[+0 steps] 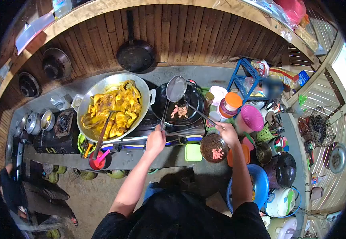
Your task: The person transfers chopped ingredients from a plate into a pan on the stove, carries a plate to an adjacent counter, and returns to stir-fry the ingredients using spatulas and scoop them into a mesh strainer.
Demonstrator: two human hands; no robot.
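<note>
My left hand [155, 140] is closed around the handle of a round strainer [176, 88], its bowl raised over the far side of a black wok [161, 107]. In the wok lies a small heap of pinkish chopped pieces [179, 112]. My right hand [228, 134] grips a long-handled metal utensil [202, 114] that slants into the wok; its head is hard to make out. Just below that hand is a dark round bowl [207, 154] with more pink pieces in it. Left of the wok, a large metal pan [82, 102] holds yellow chicken in yellow liquid.
A spoon [102, 137] rests in the large pan. A red cup [96, 163] and green lid [193, 152] are near the front edge. Jars [233, 101], a blue rack [249, 67] and blue basin [261, 181] crowd my right. Another person [33, 195] is at far left.
</note>
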